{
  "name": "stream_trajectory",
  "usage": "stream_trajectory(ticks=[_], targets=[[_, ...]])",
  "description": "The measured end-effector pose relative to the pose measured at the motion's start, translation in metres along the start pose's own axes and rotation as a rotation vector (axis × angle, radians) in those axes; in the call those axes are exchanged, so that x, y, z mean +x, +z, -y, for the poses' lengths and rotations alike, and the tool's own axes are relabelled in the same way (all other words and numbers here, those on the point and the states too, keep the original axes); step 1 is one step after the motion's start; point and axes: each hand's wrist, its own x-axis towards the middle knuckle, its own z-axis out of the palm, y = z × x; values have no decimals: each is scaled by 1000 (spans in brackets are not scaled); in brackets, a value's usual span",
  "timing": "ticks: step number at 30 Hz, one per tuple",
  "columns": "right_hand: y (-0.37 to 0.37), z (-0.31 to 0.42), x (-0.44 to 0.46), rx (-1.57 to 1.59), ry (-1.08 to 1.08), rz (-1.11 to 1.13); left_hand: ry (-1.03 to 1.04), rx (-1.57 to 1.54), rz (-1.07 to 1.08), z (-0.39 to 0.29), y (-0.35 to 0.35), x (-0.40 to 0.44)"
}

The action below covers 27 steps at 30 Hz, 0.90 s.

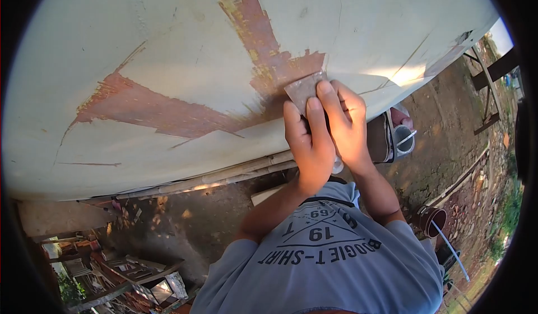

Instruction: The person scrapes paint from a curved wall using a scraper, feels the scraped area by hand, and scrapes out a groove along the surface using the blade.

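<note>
A small flat grey-brown scraper plate [303, 91] is pinched between both hands, its broad edge against a pale curved surface [168, 45]. My left hand [311, 137] grips its lower left side with the fingers bent. On the right side, my right hand [346, 118] has its fingertips pressed on the plate. Beside the plate, a reddish-brown patch [260, 39] with ragged yellowish edges runs up the surface. Another reddish-brown patch [151, 107] stretches to the left.
Long poles [246, 171] lie along the surface's lower edge. A white bucket [403, 140] stands to the right, and a brown bucket [434, 221] with a blue stick is lower right. Wood scraps [120, 275] are piled at the lower left. A metal frame [488, 89] stands at the far right.
</note>
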Motion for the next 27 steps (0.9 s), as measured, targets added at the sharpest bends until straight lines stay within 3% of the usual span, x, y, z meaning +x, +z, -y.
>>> stream_trajectory(ticks=[1, 6, 11, 15, 18, 20, 27], targets=[[-4, -12, -2, -113, 6, 6, 34, 55, -35, 7, 1, -2], [5, 25, 13, 105, 43, 10, -21, -152, 63, -26, 7, 16], [-5, -22, -5, -117, -2, -34, 90, 40, -66, 20, 2, -2], [5, 25, 15, 37, 12, -1, 0, -115, 56, -23, 6, 17], [0, 0, 5, -4, -29, -26, -3, -23, 3, -7, 4, 7], [-7, -23, -8, -71, 57, -26, 21, 18, -17, 12, 1, 1], [-3, -1, 3, -29, -20, -17, 27, -44, -23, -6, 7, 7]])
